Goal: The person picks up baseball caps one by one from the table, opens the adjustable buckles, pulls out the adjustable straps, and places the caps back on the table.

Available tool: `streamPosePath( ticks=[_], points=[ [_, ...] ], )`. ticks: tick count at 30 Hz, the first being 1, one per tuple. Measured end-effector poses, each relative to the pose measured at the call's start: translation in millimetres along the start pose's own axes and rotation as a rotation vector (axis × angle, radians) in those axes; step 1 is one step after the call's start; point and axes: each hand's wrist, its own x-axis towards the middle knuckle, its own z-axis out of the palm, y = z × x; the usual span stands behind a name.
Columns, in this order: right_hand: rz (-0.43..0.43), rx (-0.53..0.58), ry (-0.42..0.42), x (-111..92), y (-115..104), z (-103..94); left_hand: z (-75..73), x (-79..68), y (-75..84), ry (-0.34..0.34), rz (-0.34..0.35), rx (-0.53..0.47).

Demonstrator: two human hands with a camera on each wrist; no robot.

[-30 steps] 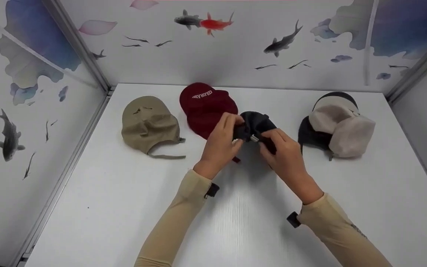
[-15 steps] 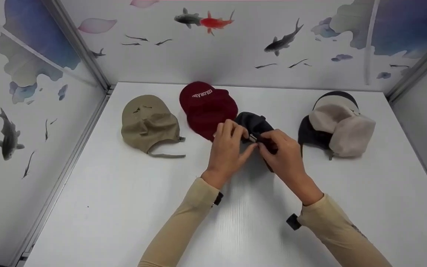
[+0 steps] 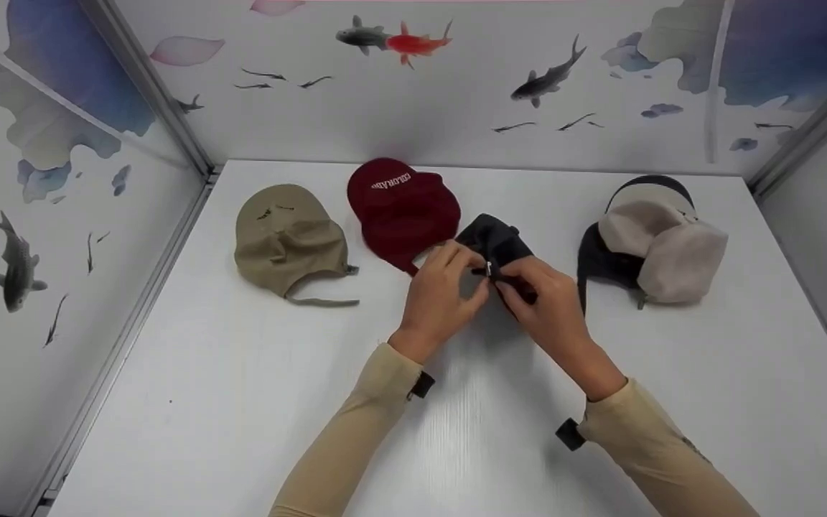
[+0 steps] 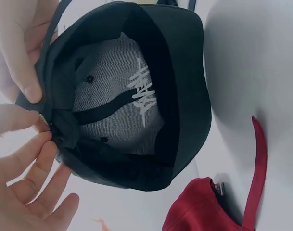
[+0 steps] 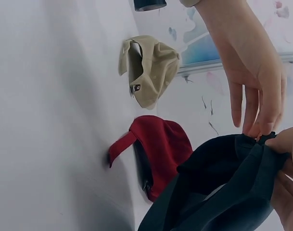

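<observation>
Both hands pinch a dark cap at its back strap, lifted above the table. The left hand [image 3: 438, 298] holds the strap by its metal buckle [image 3: 488, 268] with thumb and fingertips, its other fingers spread loosely in the left wrist view. Close by, the right hand [image 3: 546, 298] grips the strap's other side. The dark cap [image 3: 492, 233] hangs with its opening toward the left wrist camera; that view shows its brim [image 4: 187, 91] and white lettering inside. Fingertips hide much of the strap, so I cannot tell how far it is threaded.
On the white table [image 3: 241, 416], a tan cap [image 3: 288, 233] lies at the left with its strap undone. A maroon cap [image 3: 406, 208] lies just behind the left hand. At the right, a beige cap [image 3: 683, 258] sits with a black one [image 3: 607, 262]. Printed panels surround the table.
The left hand has shifted right and slightly down, from the cap's left side to the buckle beside the right hand. The buckle has turned slightly; the right hand has barely moved.
</observation>
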Motion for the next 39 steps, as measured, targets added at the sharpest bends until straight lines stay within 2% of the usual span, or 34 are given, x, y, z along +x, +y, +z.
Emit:
streamPosePath(
  ticks=[6,10,15,19,23,28,33,39],
  points=[
    [-0.028,0.037,-0.001,-1.7,0.7,1.5,1.8,-1.4,-2.9,0.077,0.013,-0.003],
    [0.021,0.068,-0.014,-2.1,1.1,0.5,0.4,-2.9,-4.0,0.09,0.001,-0.038],
    [0.102,0.092,-0.037,-0.6,0.3,-1.1,-1.8,-5.1,-2.1,0.058,-0.013,-0.103],
    [0.134,0.067,-0.042,0.0,0.2,-3.3,-3.1,-6.3,-2.9,0.001,-0.018,-0.191],
    [0.147,0.024,-0.045,-0.5,-0.4,-4.6,-2.2,-6.5,-6.9,-0.026,-0.022,-0.21],
    [0.154,0.032,-0.041,-0.8,-1.4,-3.8,0.5,-5.5,-9.1,-0.053,-0.04,-0.192],
    [0.146,0.048,-0.025,-1.1,-2.6,-1.4,1.0,-4.5,-6.7,-0.119,-0.065,-0.255],
    [0.136,0.036,-0.009,-2.8,-1.3,2.3,3.0,-2.2,-4.6,-0.121,-0.09,-0.307]
  ],
)
